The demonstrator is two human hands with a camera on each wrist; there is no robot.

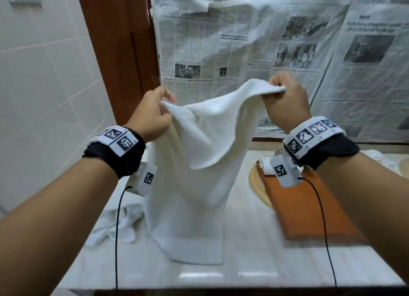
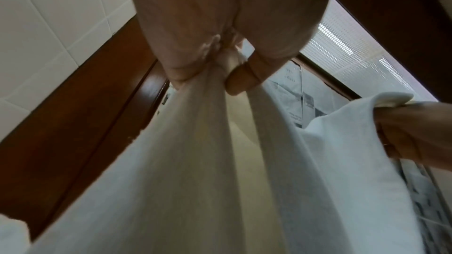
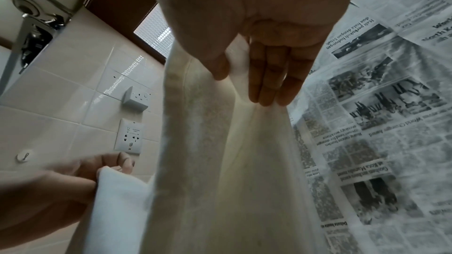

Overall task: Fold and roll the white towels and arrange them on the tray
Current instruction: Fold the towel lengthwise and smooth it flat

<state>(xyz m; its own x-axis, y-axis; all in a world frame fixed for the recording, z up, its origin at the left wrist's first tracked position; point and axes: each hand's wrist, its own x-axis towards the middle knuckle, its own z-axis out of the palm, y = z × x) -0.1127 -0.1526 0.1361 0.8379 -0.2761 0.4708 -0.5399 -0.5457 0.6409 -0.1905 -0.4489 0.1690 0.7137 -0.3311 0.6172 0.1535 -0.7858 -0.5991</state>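
Here the left hand (image 1: 152, 114) and right hand (image 1: 285, 101) each pinch a top corner of a white towel (image 1: 194, 174), which hangs to the worktop (image 1: 243, 262). Right of it, the wooden tray (image 1: 309, 211) holds one rolled towel (image 1: 265, 166) at its far end.

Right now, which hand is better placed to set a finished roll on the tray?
Right hand: the tray lies below it on the counter's right; left hand is across the held towel.

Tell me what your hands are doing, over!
Left hand and right hand each pinch a top corner of the white towel. It hangs to the counter. Tray right. Nothing blocking.
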